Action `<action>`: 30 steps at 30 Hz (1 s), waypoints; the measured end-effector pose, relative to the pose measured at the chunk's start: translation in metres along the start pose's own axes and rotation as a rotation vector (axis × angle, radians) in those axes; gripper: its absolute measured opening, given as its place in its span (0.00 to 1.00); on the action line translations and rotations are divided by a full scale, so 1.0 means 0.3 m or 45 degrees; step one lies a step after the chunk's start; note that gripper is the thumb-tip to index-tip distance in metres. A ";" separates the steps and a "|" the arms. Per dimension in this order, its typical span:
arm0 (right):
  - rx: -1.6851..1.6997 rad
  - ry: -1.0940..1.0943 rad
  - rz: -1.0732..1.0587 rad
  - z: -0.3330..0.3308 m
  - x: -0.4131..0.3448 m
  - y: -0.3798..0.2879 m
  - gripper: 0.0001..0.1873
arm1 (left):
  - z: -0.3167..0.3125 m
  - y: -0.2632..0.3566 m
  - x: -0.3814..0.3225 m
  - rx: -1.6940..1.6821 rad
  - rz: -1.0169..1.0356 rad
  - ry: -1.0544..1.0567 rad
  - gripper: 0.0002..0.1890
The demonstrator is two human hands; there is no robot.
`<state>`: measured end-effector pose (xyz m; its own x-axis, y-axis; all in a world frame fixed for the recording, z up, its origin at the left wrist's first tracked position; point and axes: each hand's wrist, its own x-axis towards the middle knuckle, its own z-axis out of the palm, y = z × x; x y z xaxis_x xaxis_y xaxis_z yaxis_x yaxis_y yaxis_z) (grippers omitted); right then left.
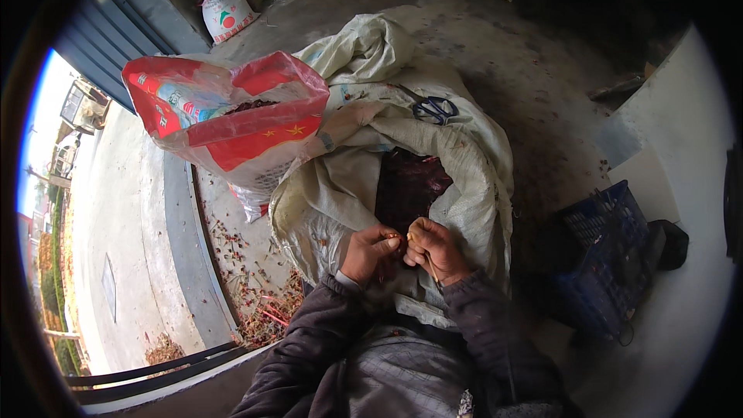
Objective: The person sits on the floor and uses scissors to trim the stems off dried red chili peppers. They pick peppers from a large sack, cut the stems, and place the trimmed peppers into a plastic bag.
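My left hand (369, 252) and my right hand (435, 249) are close together over the near side of an open white woven sack (476, 209). Deep in the sack lie dark red, shiny dried pods (412, 180), probably chilies. The left thumb and forefinger pinch a small reddish-orange piece (396, 236), partly covered by the fingers. My right hand is closed around a thin pale stick (432, 267), whose lower end slants out below the palm. Dark blue-handled scissors (435, 110) rest on the sack's folded far side.
A red and white plastic bag (255, 136) with dark contents stands at left. Stems and debris (264, 307) litter the floor below it. At right is a blue plastic crate (609, 278). A printed white sack (228, 11) stands farther back, near a blue corrugated metal door (110, 40).
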<state>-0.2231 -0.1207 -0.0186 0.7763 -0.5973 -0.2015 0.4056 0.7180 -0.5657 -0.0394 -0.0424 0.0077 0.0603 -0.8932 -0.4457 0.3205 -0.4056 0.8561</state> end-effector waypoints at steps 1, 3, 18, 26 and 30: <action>0.107 -0.124 -0.153 -0.004 0.008 -0.007 0.10 | 0.004 0.040 -0.011 -0.104 0.132 0.088 0.05; 0.103 -0.004 -0.281 -0.020 0.007 -0.028 0.11 | 0.004 0.143 -0.025 -0.308 0.294 0.300 0.06; -0.093 0.253 -0.127 -0.046 0.036 -0.066 0.10 | -0.522 1.115 0.030 2.774 0.928 1.355 0.22; -0.335 0.411 -0.080 -0.037 0.083 -0.057 0.12 | -0.127 0.513 0.126 1.956 1.695 0.601 0.06; -1.459 0.453 -0.669 -0.059 0.179 -0.093 0.08 | -0.056 0.112 0.226 2.171 0.719 -0.134 0.15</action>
<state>-0.2012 -0.1793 -0.0279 0.4113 -0.8989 0.1506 -0.1565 -0.2325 -0.9599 -0.0088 -0.1134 0.0018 -0.2702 -0.9598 -0.0760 -0.9449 0.2492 0.2121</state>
